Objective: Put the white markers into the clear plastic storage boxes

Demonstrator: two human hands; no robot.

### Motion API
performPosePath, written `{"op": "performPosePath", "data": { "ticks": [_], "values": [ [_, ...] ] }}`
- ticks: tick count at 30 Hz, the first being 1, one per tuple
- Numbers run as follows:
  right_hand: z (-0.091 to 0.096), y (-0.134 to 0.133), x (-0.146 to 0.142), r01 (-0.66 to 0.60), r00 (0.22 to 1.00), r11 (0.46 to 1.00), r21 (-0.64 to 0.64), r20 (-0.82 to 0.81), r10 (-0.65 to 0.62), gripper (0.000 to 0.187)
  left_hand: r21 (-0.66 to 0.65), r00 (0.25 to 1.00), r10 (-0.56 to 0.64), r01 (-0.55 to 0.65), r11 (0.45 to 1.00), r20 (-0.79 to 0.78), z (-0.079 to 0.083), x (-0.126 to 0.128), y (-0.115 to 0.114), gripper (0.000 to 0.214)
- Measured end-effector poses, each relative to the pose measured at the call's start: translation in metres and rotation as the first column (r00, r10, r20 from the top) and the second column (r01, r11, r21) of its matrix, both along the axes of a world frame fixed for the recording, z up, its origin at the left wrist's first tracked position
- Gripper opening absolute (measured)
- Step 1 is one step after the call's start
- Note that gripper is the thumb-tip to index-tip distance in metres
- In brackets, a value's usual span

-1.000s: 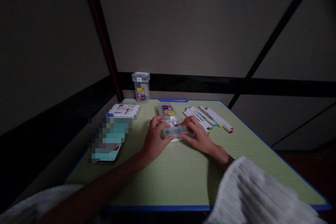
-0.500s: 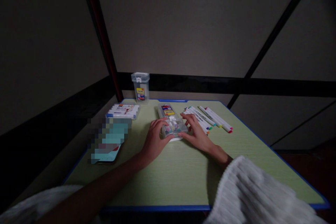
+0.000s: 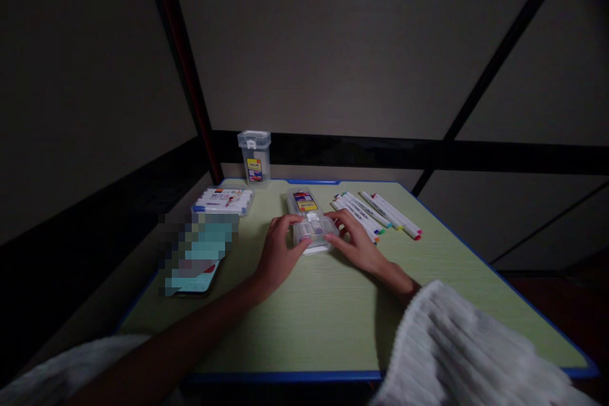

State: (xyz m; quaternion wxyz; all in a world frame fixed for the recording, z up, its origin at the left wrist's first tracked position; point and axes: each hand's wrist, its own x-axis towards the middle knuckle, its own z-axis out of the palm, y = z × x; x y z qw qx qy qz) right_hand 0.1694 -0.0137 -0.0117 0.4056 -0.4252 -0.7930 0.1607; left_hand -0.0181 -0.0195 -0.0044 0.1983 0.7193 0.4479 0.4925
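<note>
A clear plastic marker case with a yellow and dark label lies lengthwise in front of me, its lid end towards me. My left hand holds the left side of that end, thumb at the near edge and fingers curled over the top. Opposite it, my right hand grips the right side in the same way. A white latch shows between the two hands. What lies inside the lid end is too blurred to name.
Several white markers with coloured ends lie right of the case. An upright clear container stands at the back left. Before it are a flat box of markers and a partly pixelated phone. Blue trim edges the green table.
The lid end, raised with coloured bits showing through it before, now sits lower and flatter in line with the case. Both hands have shifted slightly with it.
</note>
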Motion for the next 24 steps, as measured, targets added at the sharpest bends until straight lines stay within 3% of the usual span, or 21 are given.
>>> {"op": "performPosePath", "data": {
  "ticks": [17,24],
  "values": [
    [0.0030,-0.0008,0.0001,-0.022,0.999,1.000,-0.021,-0.039,0.021,0.025,-0.039,1.000,0.011,-0.011,0.999,-0.002,0.0054,0.0007,-0.0020,0.026],
    [0.0041,-0.0003,0.0007,-0.124,0.990,0.984,-0.127,-0.078,0.114,0.029,-0.082,0.996,-0.078,0.081,0.993,0.045,0.0068,-0.0012,0.0019,0.035]
  ]
}}
